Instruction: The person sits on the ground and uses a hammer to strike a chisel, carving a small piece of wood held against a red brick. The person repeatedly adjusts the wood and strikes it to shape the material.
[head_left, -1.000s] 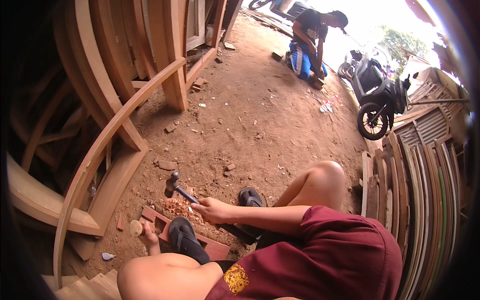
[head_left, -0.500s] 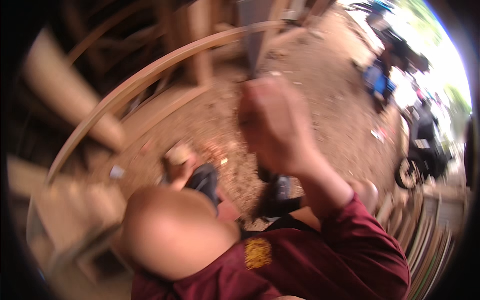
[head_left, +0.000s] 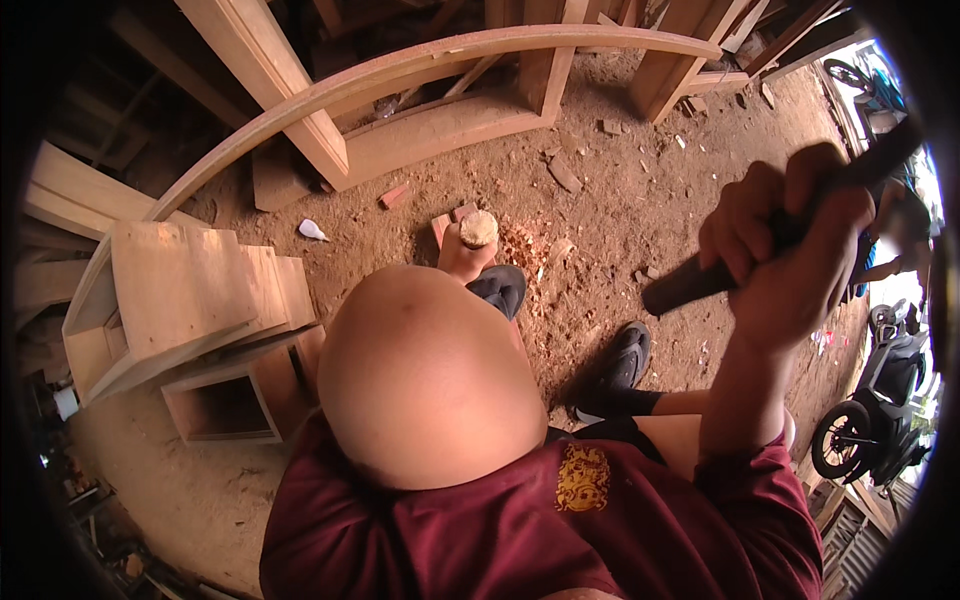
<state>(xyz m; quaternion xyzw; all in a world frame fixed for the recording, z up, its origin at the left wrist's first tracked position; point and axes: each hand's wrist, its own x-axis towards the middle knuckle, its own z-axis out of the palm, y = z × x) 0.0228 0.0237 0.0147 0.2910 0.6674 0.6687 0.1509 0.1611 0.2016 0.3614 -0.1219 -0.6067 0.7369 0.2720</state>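
Observation:
Low beyond my bare left knee, my left hand (head_left: 466, 259) is closed around an upright wooden-handled tool (head_left: 479, 228). Its round, pale, battered end faces up, and its lower part is hidden. Pieces of reddish wood (head_left: 441, 230) lie beside that hand, partly covered by it. My right hand (head_left: 785, 230) is raised at the right, its fingers wrapped around a thick dark hammer handle (head_left: 690, 284). The blunt butt points down to the left; the other end runs up into the dark rim, where the head cannot be made out.
Wood shavings (head_left: 525, 250) litter the dirt floor. A curved wooden rail (head_left: 400, 72) and wooden frames stand ahead. Wooden boxes (head_left: 185, 280) are on the left, near a small white bottle (head_left: 312, 230). My shoe (head_left: 626, 356) rests centre right. Motorcycles (head_left: 872, 400) stand at the right.
My right hand has gone from the middle to the upper right, and the dark handle now shows clearly. The whole view has shifted and sharpened; my left hand keeps its grip beyond the knee.

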